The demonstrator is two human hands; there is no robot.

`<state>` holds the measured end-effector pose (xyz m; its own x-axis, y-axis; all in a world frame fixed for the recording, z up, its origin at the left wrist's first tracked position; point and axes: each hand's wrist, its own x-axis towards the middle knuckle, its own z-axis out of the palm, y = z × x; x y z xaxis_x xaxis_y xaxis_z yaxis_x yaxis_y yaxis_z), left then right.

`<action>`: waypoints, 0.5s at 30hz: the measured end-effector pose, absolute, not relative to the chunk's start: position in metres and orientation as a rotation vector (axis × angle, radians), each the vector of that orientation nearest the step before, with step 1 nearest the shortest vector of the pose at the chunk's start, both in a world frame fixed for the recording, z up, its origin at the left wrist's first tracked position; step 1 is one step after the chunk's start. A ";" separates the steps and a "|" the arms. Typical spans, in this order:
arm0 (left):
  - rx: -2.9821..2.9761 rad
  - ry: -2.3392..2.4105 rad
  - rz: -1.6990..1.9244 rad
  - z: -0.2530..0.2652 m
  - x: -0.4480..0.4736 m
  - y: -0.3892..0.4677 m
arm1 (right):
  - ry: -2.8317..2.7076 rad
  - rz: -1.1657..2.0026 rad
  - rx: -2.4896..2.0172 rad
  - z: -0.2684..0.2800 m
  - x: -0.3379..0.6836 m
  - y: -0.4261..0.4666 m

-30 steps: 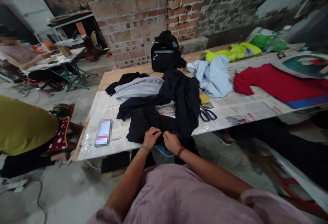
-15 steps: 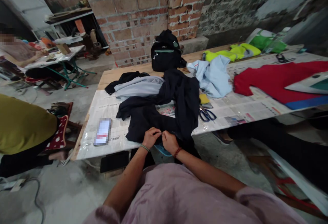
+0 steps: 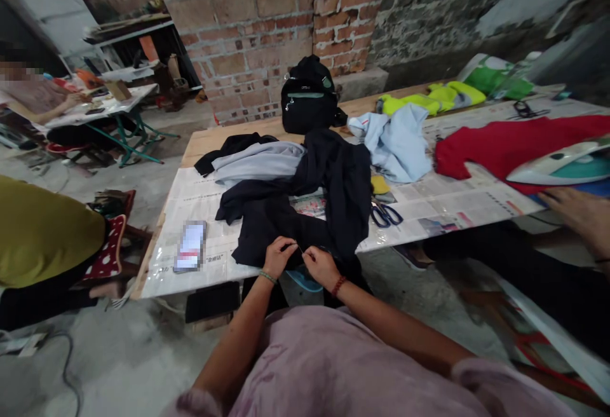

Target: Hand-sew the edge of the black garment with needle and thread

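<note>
"Black cloth (image 3: 269, 223): where is it, and what's gripped?"

"At the table (image 3: 195, 204) edge, with the hands over its near side. Left hand (image 3: 279, 258) and right hand (image 3: 323, 269) both pinch, apparently on a thin strand (image 3: 299, 248) too fine to identify. I'd keep wrists steady and the pinch light."

"What's around it?"

"Dark folds (image 3: 345, 188) could crowd the work, so I'd hold them aside. Scissors (image 3: 387, 215) lie just right, a phone (image 3: 189, 245) left; a co-worker's hand (image 3: 579, 213) is near the iron (image 3: 560, 166), well apart."
</note>
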<state>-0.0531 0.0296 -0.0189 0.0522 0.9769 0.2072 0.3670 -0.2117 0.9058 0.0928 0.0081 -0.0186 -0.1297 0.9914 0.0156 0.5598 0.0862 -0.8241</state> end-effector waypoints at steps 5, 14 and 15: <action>1.795 1.447 1.174 -0.019 -0.050 0.027 | -1.776 0.859 -1.512 -0.019 0.093 0.008; 1.886 1.404 1.241 -0.028 -0.048 0.029 | -1.795 0.842 -1.472 -0.021 0.091 0.007; 1.887 1.377 1.235 -0.028 -0.048 0.029 | -1.799 0.834 -1.472 -0.021 0.091 0.008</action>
